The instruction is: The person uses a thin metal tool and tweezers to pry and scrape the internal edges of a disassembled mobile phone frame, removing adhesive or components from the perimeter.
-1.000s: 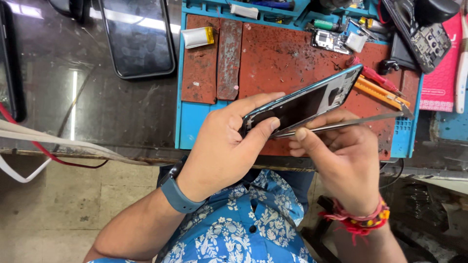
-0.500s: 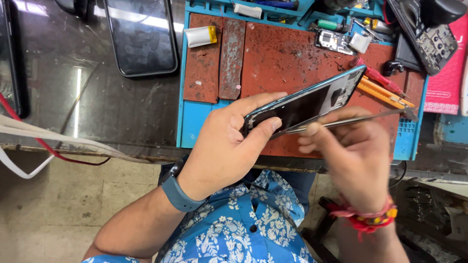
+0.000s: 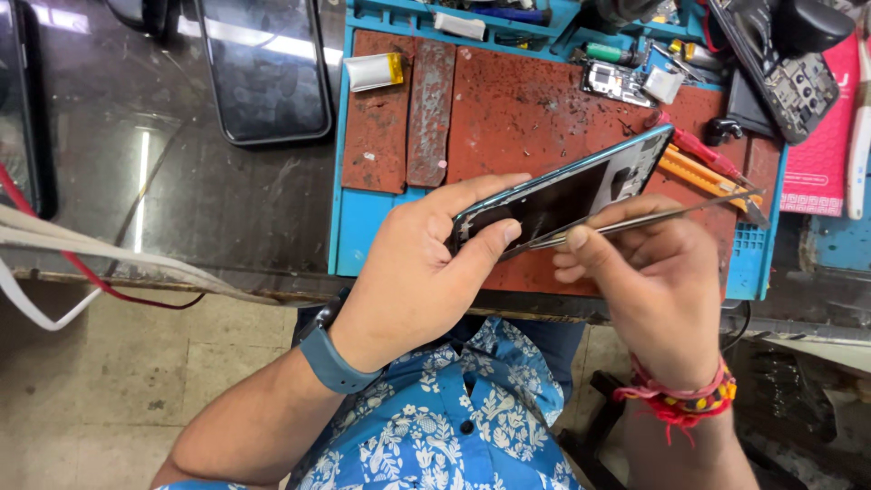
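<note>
A dark opened phone with blue frame (image 3: pixel 567 192) is clamped in the left hand (image 3: pixel 426 272); thin metal tweezers (image 3: pixel 653 216) are pinched by the right hand (image 3: pixel 649 281) against it, above the red mat (image 3: pixel 535 100).

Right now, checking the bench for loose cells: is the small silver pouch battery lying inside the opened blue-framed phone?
No, the silver pouch battery lies on the rust-red mat, apart from the blue-framed phone.

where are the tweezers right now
In the head view, right of centre: the right hand holds the tweezers against the lower edge of the phone frame gripped by the left hand, above the red mat.
</note>
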